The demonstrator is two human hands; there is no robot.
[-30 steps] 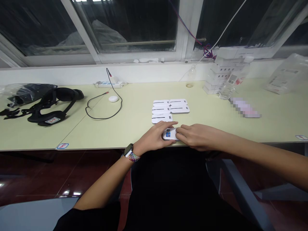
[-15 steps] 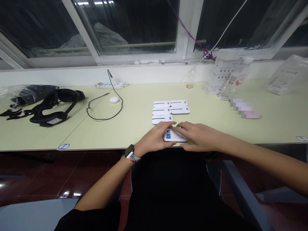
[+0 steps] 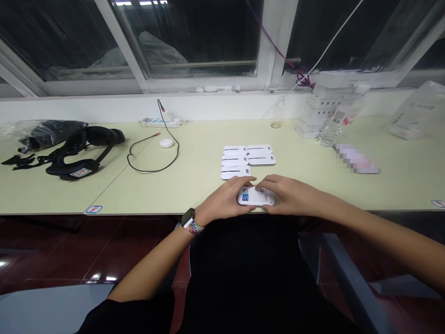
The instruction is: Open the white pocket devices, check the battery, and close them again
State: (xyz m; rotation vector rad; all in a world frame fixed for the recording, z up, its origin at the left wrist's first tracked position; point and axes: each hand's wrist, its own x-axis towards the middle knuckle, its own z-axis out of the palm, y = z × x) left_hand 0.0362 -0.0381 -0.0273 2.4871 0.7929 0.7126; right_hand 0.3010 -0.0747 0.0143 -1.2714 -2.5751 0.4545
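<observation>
A small white flat device [image 3: 256, 196] with a blue sticker and printed label lies at the near edge of the pale green table [image 3: 194, 181]. My left hand [image 3: 225, 200] grips its left end, and my right hand [image 3: 287, 195] holds its right end. Just beyond my fingers lie several identical white devices [image 3: 247, 160], face up in two columns, each with a black line and a small mark. A watch with a coloured band sits on my left wrist.
A black head strap [image 3: 81, 150] and a plastic bag lie at the far left. A black cable [image 3: 153, 153], a white puck [image 3: 167, 143] and a power strip [image 3: 162, 122] sit left of centre. Stacked white boxes [image 3: 320, 113], a bottle and a plastic bag stand at the back right.
My right hand has slid rightward off the top of the device, uncovering its label. My left hand stays on the left end.
</observation>
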